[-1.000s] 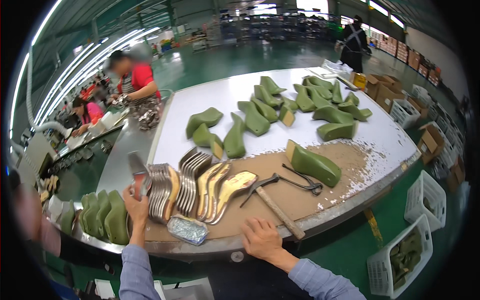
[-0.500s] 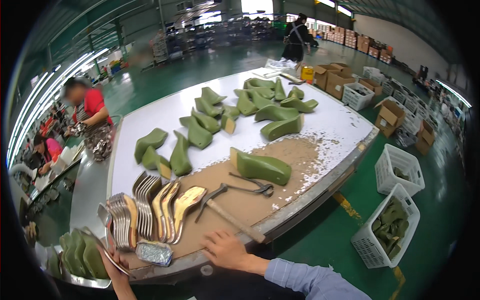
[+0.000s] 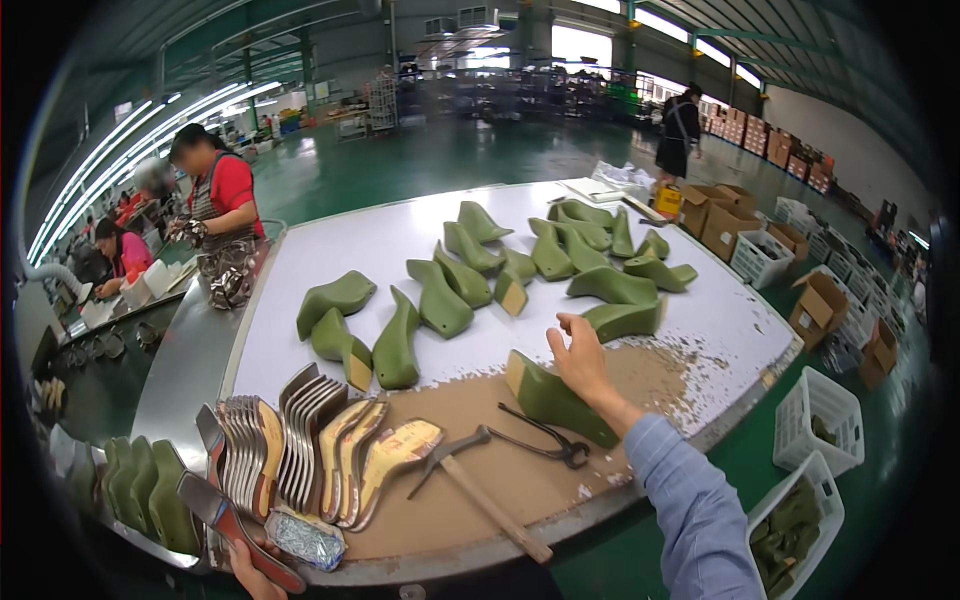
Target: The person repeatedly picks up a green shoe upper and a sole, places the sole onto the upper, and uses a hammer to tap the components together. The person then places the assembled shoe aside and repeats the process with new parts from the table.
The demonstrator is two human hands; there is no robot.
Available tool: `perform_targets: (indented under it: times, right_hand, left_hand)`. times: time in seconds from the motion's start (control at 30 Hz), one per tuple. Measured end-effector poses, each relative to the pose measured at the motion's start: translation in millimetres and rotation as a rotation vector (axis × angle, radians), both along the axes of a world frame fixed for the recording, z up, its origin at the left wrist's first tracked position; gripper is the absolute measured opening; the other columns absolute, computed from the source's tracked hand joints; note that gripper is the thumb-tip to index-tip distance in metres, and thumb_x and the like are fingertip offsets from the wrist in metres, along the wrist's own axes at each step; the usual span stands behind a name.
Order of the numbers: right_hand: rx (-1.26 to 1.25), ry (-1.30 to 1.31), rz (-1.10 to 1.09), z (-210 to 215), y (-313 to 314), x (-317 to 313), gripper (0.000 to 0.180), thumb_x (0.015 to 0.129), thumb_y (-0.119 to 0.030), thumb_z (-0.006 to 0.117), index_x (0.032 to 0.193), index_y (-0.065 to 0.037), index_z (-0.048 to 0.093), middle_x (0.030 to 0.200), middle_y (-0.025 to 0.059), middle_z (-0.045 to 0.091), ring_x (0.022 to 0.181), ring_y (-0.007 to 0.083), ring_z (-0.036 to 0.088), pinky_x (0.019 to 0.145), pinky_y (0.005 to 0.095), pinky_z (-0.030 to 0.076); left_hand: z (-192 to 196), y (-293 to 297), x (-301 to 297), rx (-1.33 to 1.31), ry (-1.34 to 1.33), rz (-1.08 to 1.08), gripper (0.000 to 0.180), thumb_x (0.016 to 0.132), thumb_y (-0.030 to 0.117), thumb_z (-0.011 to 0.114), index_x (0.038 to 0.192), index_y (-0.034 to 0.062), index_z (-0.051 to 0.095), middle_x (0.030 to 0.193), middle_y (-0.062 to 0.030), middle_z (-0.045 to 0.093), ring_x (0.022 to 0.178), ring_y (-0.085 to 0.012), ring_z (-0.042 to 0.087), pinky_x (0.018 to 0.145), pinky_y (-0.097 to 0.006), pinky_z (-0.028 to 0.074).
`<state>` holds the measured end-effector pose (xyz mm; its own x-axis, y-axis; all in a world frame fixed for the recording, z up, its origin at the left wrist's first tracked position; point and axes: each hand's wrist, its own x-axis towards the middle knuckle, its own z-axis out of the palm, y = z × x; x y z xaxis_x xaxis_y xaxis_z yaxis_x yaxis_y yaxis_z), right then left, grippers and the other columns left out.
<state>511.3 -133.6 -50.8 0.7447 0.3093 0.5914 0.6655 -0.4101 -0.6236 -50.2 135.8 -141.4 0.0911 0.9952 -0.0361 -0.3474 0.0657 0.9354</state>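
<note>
I read the right hand (image 3: 580, 358) at frame centre, fingers loosely spread, holding nothing, resting on or just above the green last (image 3: 560, 400) that lies on the brown mat (image 3: 660, 375). Whether the palm touches the last, I cannot tell. The left hand (image 3: 250, 572) sits at the lower left edge, mostly cut off; it appears closed around a dark insole (image 3: 235, 525).

Progress, as a judgement: work is early. The near last carries no insole yet, and a fanned row of insoles (image 3: 320, 450) lies unused at lower left. A hammer (image 3: 480, 490) and pincers (image 3: 545, 440) lie untouched on the mat.

Many more lasts (image 3: 440, 300) are scattered over the white tabletop (image 3: 340, 250) toward the upper middle; another batch stands at the lower left.

The room is a large factory hall with a green floor (image 3: 400, 170). A person in red (image 3: 215, 200) works at upper left. Cartons and white crates (image 3: 830, 430) stand at right.
</note>
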Motion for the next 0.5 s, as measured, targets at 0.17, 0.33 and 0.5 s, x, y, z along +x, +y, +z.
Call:
perform_targets:
  times: [0.17, 0.33, 0.5]
  right_hand:
    - [-0.172, 0.056, -0.064, -25.6, 84.9, 90.5, 0.058, 0.095, -0.031, 0.067, 0.137, 0.003, 0.048, 0.129, 0.0289, 0.059, 0.120, 0.0446, 0.057, 0.102, 0.0497, 0.046]
    - [-0.179, 0.224, -0.053, -58.4, 130.4, 148.3, 0.046, 0.097, -0.028, 0.063, 0.131, 0.001, 0.057, 0.120, 0.0274, 0.067, 0.110, 0.0404, 0.067, 0.095, 0.0466, 0.052]
    - [0.572, 0.769, 0.243, -15.5, 82.6, 119.0, 0.034, 0.101, -0.016, 0.057, 0.123, 0.008, 0.059, 0.118, 0.0170, 0.066, 0.108, 0.0269, 0.067, 0.090, 0.0416, 0.059]
  left_hand:
    - [8.6, -18.2, 9.0, 0.033, 0.148, 0.144, 0.033, 0.107, 0.040, 0.049, 0.106, 0.0070, 0.053, 0.079, -0.0034, 0.057, 0.067, -0.0153, 0.062, 0.062, -0.029, 0.055]
    - [26.7, -36.2, 18.9, 0.085, 0.180, 0.183, 0.039, 0.106, 0.040, 0.048, 0.128, 0.0069, 0.049, 0.076, -0.0056, 0.059, 0.065, -0.0182, 0.065, 0.058, -0.030, 0.056]
    - [20.2, -32.8, 12.1, 0.105, 0.047, 0.064, 0.048, 0.107, 0.035, 0.048, 0.146, 0.0090, 0.038, 0.074, -0.0098, 0.065, 0.063, -0.0223, 0.067, 0.058, -0.034, 0.057]
